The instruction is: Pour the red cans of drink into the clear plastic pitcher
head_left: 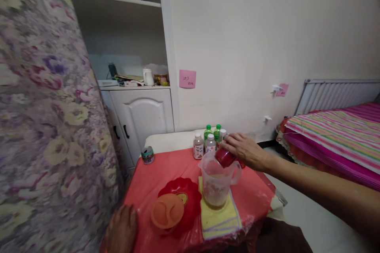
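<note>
Red, glossy: one can (225, 159), held in your right hand (245, 151). Fingers clamped about its upper part from the right; lower part bare, below the fingertips and over the mouth of the jug.

Cloudy plastic: one jug (208, 180), upright, just below and to the left of your right fingers, handle toward your right forearm. Key relation: can tilted above the jug's opening, long axis off vertical; its exact lean you cannot read, since the fingers cover the upper end. Nor can you tell whether the can touches the rim. Right hand by far the nearer to both.

Yellow cloth (221, 221): under the jug, below your right fingers.

White-capped bottle (198, 148) and green-capped bottle (208, 133), with others: grouped beyond the jug, left of your right fingers.

Left hand (121, 229): at the near left table edge, fingers side by side on the red table cover (173, 164), nothing seen in them; underside hidden.

Orange divided dish (168, 214): just right of your left fingers, overlapping the scalloped red plate (194, 201).

Small tin (147, 155): beyond your left fingers, near the far left corner.
</note>
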A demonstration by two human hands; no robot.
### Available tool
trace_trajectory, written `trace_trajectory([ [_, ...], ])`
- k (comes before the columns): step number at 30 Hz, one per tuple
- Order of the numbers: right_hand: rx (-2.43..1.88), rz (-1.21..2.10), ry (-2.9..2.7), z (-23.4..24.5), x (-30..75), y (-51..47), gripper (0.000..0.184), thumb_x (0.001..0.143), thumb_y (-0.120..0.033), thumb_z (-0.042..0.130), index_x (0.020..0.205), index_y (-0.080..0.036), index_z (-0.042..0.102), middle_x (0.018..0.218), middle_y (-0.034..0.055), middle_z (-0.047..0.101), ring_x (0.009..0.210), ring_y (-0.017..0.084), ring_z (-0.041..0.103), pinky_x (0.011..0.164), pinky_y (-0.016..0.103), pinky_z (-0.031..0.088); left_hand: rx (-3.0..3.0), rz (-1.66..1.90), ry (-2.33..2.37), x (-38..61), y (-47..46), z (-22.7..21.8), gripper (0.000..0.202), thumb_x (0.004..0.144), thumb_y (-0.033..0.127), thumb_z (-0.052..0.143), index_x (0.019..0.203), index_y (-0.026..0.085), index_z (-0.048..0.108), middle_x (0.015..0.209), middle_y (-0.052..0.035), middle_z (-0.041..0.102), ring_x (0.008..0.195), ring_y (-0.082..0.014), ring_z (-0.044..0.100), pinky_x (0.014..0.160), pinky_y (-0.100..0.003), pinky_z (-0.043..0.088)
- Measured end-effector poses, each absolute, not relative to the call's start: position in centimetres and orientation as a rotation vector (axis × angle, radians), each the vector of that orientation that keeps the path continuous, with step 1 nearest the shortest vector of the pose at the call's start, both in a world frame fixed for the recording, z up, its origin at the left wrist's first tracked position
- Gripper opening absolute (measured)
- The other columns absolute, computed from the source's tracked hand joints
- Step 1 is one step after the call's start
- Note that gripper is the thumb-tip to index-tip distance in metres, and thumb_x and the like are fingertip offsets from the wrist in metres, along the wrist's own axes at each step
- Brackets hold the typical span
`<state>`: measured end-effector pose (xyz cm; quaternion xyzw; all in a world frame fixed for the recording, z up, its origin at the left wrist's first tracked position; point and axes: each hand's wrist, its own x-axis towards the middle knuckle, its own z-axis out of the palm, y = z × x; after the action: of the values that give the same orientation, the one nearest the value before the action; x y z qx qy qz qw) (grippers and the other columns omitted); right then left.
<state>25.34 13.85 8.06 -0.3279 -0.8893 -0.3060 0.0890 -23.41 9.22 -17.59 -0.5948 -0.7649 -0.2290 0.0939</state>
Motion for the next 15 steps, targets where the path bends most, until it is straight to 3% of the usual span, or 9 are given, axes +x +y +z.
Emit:
trace_trajectory([
  [4, -1.125, -0.559, -2.336, 6.9, 27.2, 13.3, 0.061, 0.083, -0.015, 0.066, 0.141, -0.017, 0.049, 0.124, 0.0168, 0.067, 0.110, 0.031, 0.061, 0.094, 0.049, 0.054, -1.765, -0.721, -2.240, -23.2, 9.0, -17.8, 0.060, 0.094, 0.042, 0.017, 0.113, 0.011, 0.066, 0.127, -0.0203, 0.072, 0.126, -0.0317, 0.061, 0.119, -0.042, 0.036],
  [8, -1.242, -0.047, -1.852, 3.8, 30.5, 11.2, 0.064, 0.076, -0.035, 0.074, 0.135, -0.023, 0.054, 0.124, 0.0134, 0.069, 0.112, 0.034, 0.066, 0.094, 0.056, 0.056, -1.767, -0.816, -2.236, -23.2, 8.4, -17.3, 0.057, 0.092, 0.044, 0.021, 0.114, 0.013, 0.063, 0.129, -0.0205, 0.070, 0.126, -0.0318, 0.062, 0.118, -0.043, 0.040],
  [12, -1.285, 0.644, -1.356, -2.2, 33.4, 6.9, 0.068, 0.069, -0.051, 0.080, 0.128, -0.025, 0.057, 0.122, 0.0111, 0.075, 0.112, 0.038, 0.070, 0.095, 0.055, 0.057, -1.833, -1.146, -2.205, -22.5, 6.1, -16.0, 0.044, 0.091, 0.044, 0.030, 0.114, 0.020, 0.059, 0.128, -0.0169, 0.069, 0.126, -0.0309, 0.062, 0.119, -0.047, 0.041],
  [15, -1.265, 0.889, -1.112, -8.7, 33.2, 3.5, 0.063, 0.058, -0.050, 0.085, 0.115, -0.029, 0.065, 0.113, 0.0087, 0.080, 0.109, 0.042, 0.072, 0.095, 0.058, 0.057, -1.809, -1.442, -2.234, -19.8, 3.2, -15.9, 0.040, 0.091, 0.045, 0.037, 0.117, 0.023, 0.058, 0.128, -0.0131, 0.068, 0.125, -0.0308, 0.062, 0.118, -0.050, 0.043],
])
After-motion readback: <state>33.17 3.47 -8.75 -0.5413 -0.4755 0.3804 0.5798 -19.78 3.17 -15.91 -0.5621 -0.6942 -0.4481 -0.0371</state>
